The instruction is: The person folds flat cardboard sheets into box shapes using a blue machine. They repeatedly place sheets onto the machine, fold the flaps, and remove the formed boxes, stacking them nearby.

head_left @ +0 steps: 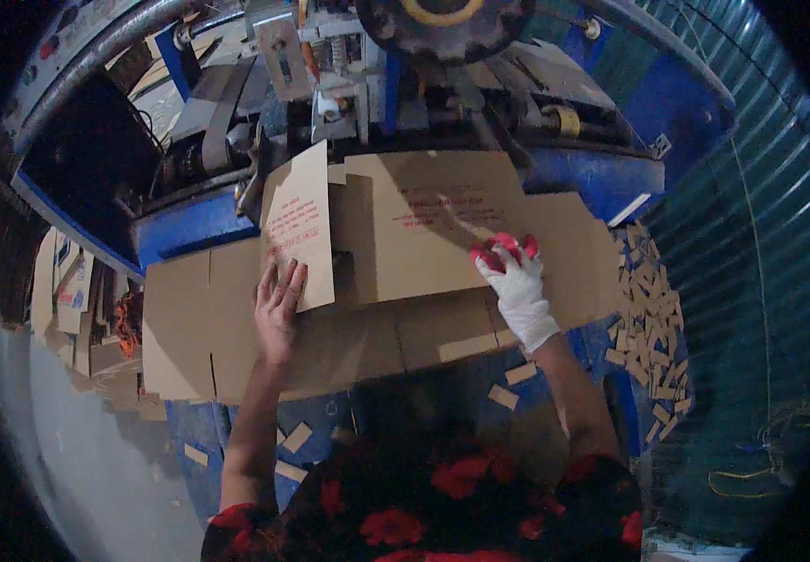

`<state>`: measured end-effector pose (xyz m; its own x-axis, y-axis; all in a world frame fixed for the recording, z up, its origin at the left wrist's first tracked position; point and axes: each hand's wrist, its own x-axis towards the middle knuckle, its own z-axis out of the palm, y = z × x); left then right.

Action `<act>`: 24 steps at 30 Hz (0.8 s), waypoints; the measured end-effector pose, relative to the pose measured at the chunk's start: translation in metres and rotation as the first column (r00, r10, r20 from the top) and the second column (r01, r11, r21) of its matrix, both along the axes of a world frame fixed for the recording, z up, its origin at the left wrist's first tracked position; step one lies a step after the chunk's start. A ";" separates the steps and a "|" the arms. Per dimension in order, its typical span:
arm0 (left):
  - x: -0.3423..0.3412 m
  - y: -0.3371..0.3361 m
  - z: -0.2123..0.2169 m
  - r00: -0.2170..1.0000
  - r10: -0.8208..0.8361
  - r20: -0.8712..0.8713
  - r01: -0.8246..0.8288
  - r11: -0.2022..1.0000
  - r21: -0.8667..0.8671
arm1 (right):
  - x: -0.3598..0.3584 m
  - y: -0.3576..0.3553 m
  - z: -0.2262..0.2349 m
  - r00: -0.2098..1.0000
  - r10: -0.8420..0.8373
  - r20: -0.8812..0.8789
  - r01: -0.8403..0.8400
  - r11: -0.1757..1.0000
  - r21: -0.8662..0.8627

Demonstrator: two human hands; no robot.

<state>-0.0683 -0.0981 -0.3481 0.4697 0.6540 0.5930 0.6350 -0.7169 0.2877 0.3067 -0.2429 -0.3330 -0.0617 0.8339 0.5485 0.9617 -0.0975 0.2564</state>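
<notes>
A large brown cardboard box blank (423, 328) lies across the front of the machine. On its left side a narrow panel (297, 225) with red print stands tilted up. The spread fingers of my bare left hand (280, 304) rest against the lower part of this panel. Farther right, a wide folded panel (438, 225) with red print lies over the blank. My right hand (517, 286) wears a white glove with red fingertips and presses on that panel near its lower right corner. Its fingers are bent but apart, and what is under them is hidden.
Ahead stands a blue machine (573, 178) with rollers and a dark wheel (447, 28) above. Small cardboard offcuts (648, 318) are heaped at the right and scattered below the blank. A stack of cardboard (72, 300) is at the left, beside a green corrugated wall (761, 215) opposite.
</notes>
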 end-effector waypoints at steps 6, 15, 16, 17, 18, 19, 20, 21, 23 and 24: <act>0.030 0.061 -0.005 0.975 0.139 -0.176 -0.105 0.976 0.192 | 0.031 0.068 0.005 0.997 0.036 -0.066 -0.044 0.992 -0.115; 0.048 0.100 0.003 0.993 0.092 -0.071 -0.090 0.996 0.025 | 0.062 0.128 -0.002 0.999 0.051 -0.001 -0.051 0.987 -0.150; 0.051 0.109 0.006 0.976 0.135 -0.173 -0.110 0.983 0.149 | 0.062 0.138 -0.001 0.999 0.023 -0.035 -0.029 0.984 -0.179; 0.056 0.120 0.009 0.944 0.207 -0.257 -0.143 0.958 0.248 | 0.070 0.146 0.008 0.990 0.049 0.130 -0.014 0.967 -0.253; 0.064 0.129 0.010 0.944 0.237 -0.230 -0.163 0.940 0.300 | 0.071 0.157 0.015 0.994 0.063 0.084 -0.041 0.970 -0.240; 0.071 0.138 0.012 0.922 0.296 -0.250 -0.215 0.928 0.304 | 0.072 0.172 0.023 0.995 0.080 0.062 -0.065 0.975 -0.214; 0.076 0.149 0.016 0.892 0.356 -0.278 -0.259 0.907 0.332 | 0.072 0.187 0.031 0.998 0.034 0.049 -0.019 0.963 -0.270; 0.081 0.164 0.021 0.878 0.375 -0.298 -0.296 0.914 0.277 | 0.071 0.200 0.038 0.995 -0.003 0.101 0.031 0.961 -0.275; 0.094 0.187 0.031 0.890 0.332 -0.313 -0.330 0.942 0.063 | 0.070 0.230 0.052 0.985 -0.110 0.130 0.146 0.938 -0.315; 0.100 0.191 0.033 0.886 0.349 -0.306 -0.358 0.933 0.027 | 0.071 0.242 0.058 0.966 -0.193 0.174 0.242 0.910 -0.337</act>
<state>0.0320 0.0927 -0.3149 0.3568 0.8252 0.4380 0.9041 -0.4231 0.0605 0.3773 -0.0008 -0.2747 0.0912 0.9721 0.2161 0.8811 -0.1799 0.4373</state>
